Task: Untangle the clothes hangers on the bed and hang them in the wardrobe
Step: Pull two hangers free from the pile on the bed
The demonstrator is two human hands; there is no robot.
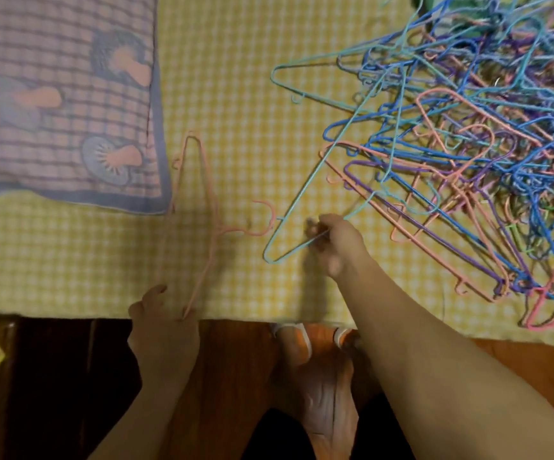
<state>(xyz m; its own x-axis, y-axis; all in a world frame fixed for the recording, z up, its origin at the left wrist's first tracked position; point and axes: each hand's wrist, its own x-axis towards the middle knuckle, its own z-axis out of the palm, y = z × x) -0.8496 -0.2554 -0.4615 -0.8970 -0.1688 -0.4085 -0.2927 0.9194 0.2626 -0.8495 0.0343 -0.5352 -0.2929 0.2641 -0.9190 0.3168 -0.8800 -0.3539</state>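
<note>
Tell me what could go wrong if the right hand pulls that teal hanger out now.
The teal hanger the right hand grips still runs into the tangled pile, so a hard pull may drag neighbours along or snag hooks. The pink hanger held by the left hand reaches the bed's edge and could slip to the floor.

No writing, label, brand, number or sign can be read anywhere in the view
</note>
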